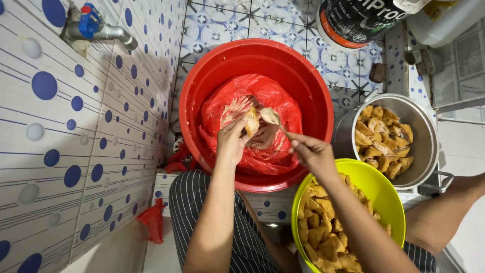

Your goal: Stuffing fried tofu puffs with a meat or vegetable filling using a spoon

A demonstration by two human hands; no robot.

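We counted two hands, the left hand [231, 139] and the right hand [310, 151], one spoon [272, 117], one red basin [256, 114], one red plastic bag [250, 121], one green bowl [371, 184], one metal pot [422, 134], one tap [98, 28], and one paint bucket [353, 20]. The fried pieces were too many to count.

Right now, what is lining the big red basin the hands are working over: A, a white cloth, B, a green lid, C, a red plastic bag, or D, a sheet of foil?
C: a crumpled red plastic bag sits inside the red basin, under the left hand and right hand.
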